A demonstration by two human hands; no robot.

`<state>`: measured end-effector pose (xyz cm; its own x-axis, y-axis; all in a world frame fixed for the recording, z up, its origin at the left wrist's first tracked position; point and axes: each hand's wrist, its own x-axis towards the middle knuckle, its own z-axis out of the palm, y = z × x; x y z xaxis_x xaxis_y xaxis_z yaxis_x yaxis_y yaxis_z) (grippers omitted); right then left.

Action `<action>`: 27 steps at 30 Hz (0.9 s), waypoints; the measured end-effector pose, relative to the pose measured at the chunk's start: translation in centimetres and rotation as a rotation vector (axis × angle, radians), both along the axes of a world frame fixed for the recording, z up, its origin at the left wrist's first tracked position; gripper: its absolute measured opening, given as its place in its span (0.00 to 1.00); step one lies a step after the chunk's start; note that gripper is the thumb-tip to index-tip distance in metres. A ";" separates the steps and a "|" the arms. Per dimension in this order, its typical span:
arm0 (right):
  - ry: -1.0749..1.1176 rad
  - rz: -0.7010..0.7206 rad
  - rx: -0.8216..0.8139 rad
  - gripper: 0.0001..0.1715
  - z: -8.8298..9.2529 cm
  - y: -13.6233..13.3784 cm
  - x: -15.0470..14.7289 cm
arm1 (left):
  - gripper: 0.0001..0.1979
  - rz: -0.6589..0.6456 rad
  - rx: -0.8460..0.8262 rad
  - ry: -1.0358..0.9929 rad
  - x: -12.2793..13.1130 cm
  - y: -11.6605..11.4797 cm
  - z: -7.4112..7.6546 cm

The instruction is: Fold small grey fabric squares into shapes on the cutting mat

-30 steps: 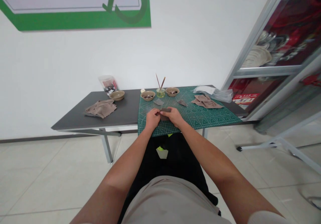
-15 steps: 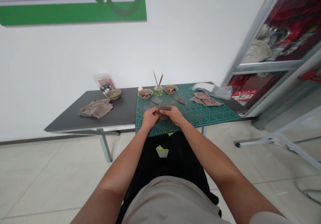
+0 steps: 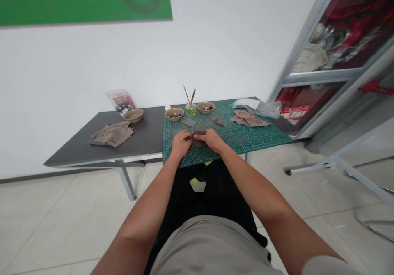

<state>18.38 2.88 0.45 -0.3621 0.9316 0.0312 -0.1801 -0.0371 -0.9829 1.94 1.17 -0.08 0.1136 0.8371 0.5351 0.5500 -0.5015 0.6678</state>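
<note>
Mat (image 3: pixel 243 139): lay on table (image 3: pixel 144 138).
Left hand (image 3: pixel 181 143), right hand (image 3: pixel 213 140): both, nearly closed, pinched brown piece (image 3: pixel 199 132).
Handling: seemed light, pliable; edges suited gripping.

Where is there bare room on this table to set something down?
On the dark tabletop, between the left cloth and the green cutting mat, and on the mat's right front part, before the right cloth. Crowded: the mat's back edge, where two bowls flank the clear jar, and around the left hand and right hand.
</note>
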 end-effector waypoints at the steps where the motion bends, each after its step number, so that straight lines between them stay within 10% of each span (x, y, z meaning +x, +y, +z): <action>1: 0.005 0.014 -0.002 0.24 0.0 0.0 0.1 | 0.05 -0.034 -0.001 -0.027 -0.1 -0.1 0.1; 11: 0.078 0.061 -0.034 0.21 -0.7 0.5 0.4 | 0.06 -0.091 -0.248 -0.267 -0.5 -0.1 -0.1; 20: -0.014 -0.024 0.066 0.19 -0.2 -0.2 -0.1 | 0.04 0.010 0.050 0.027 0.1 -0.6 -0.2; 27: -0.094 -0.033 0.073 0.22 -0.2 0.0 0.0 | 0.03 0.021 -0.065 -0.011 0.0 -1.2 -0.4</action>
